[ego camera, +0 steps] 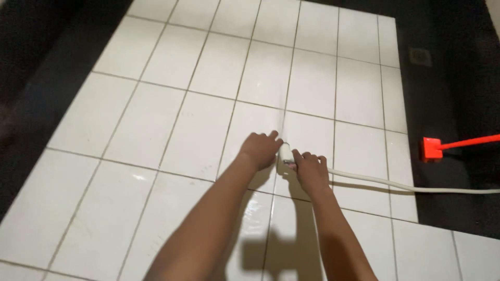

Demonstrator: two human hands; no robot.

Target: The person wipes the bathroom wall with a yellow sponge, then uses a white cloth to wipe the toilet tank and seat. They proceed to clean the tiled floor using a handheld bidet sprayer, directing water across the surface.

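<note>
Both hands grip the end of 1 white hose point(396, 183) over a white tiled floor point(156, 119). The left hand point(260, 150) is curled into a fist around the hose tip, fingers pressed together, knuckles up. The right hand point(311, 169) sits just behind it on the hose, fingers wrapped over the top and closed on it; the thumb is hidden. A small white fitting point(286, 153) shows between the 2 hands, touching both.

The hose runs from the hands to the right, lies flat across the tiles, and leaves the frame at the right edge over a dark surface point(448, 93). Its tip points up-frame along a grout line. The tiles nearest the forearms look wet and glossy point(255, 208).

Step in hand, as a judgement: the hose outlet is held low and aimed along the floor, consistent with rinsing the tiles. Whether water flows cannot be told.

The next move calls for:
1. A steady 2-handed grip on the tip.
2. Slack in the hose behind the right hand.

A red-headed tool with a red handle point(435, 148) lies well apart on the dark surface. A square drain cover point(420, 56) sits further up-frame.
</note>
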